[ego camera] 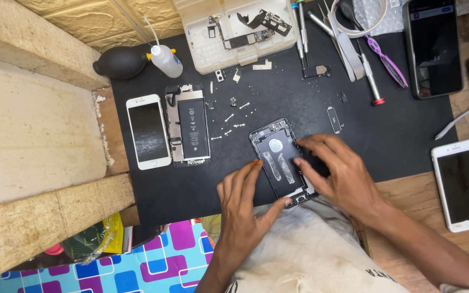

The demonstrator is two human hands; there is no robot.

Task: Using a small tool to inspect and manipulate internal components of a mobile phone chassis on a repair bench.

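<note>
Empty phone housing (281, 163) lies on black mat (278, 103), right of opened phone (189, 125). Left hand (241, 209) and right hand (338, 173), fingers spread, steady its edges. Likely light, stiff, thin; grip by side rims.

Dark screens only — a white phone (148, 132) left on the black mat (397, 141), another white phone (463, 185) far right, and a black phone (435, 48) at the top right, lit along its top edge.

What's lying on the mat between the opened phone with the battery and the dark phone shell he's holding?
In the head view, small loose screws lie scattered on the black mat between the opened phone with the battery and the dark phone shell.
</note>
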